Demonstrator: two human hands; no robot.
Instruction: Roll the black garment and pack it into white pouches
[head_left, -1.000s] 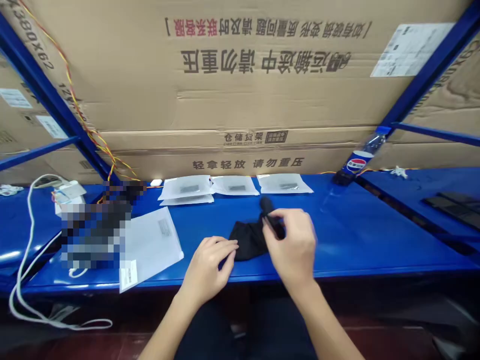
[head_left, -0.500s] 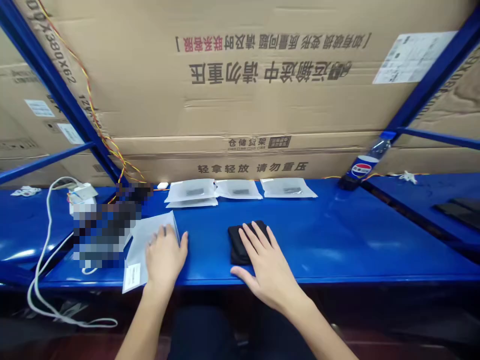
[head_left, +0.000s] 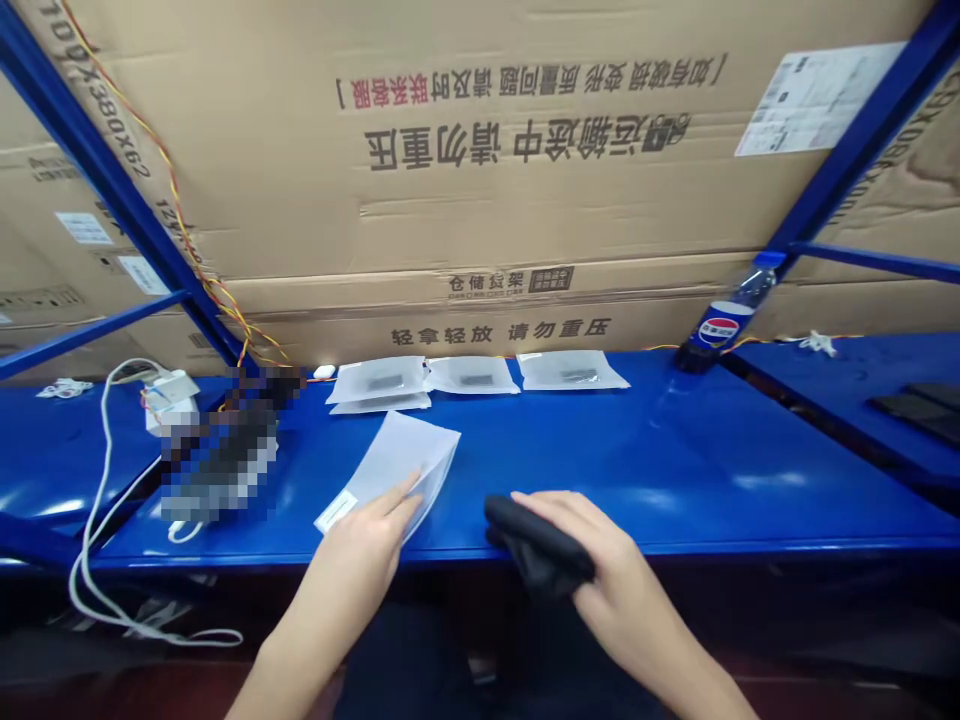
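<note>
A frosted white bag point(head_left: 401, 450) with a small label is tilted up off the blue table, its right side parted. My left hand point(head_left: 375, 530) is closed on the bag's near right edge, some fingers hidden by it. To the right, my right hand point(head_left: 592, 540) grips a folded black cloth point(head_left: 536, 545), lifted at the table's front edge. The bag and the cloth are apart. Behind them, several flat frosted bags point(head_left: 474, 375) with small dark labels lie in a row.
A cola bottle point(head_left: 724, 320) leans against the blue frame at the back right. A white cable point(head_left: 97, 510) and a power strip point(head_left: 169, 398) are at the left, beside a pixelated object. Cardboard point(head_left: 525, 220) stands behind the blue table point(head_left: 675, 470).
My left hand has brought the white bag rightward and raised it. My right hand, which lay flat on the black cloth, now grips it and has drawn it nearer and up.
</note>
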